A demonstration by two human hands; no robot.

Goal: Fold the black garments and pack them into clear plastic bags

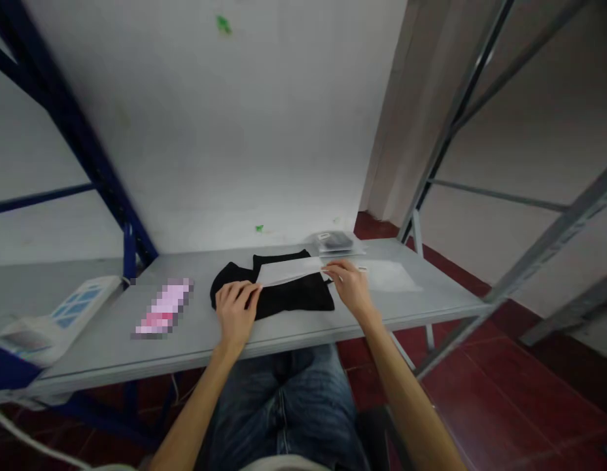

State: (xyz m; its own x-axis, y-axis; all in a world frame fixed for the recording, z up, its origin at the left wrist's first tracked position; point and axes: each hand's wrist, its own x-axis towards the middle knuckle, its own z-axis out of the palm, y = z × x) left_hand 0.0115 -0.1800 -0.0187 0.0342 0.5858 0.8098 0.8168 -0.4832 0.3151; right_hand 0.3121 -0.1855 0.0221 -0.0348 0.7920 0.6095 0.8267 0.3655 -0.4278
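Nearest: my jeans (pixel 284 405), under the table (pixel 303 330) edge. My left hand (pixel 236 307), fingers curled, presses down on the black sock (pixel 284 296). My right hand (pixel 351 286) pinches the end of the white card (pixel 290 271) lying across the sock, between both hands. Left of my left hand: a pink item (pixel 163 307), blurred; further left, a white device (pixel 53 317). Just right of my right hand: a clear bag (pixel 392 276), flat. Beyond it: packed bags (pixel 335 243), stacked near the wall (pixel 225 131).
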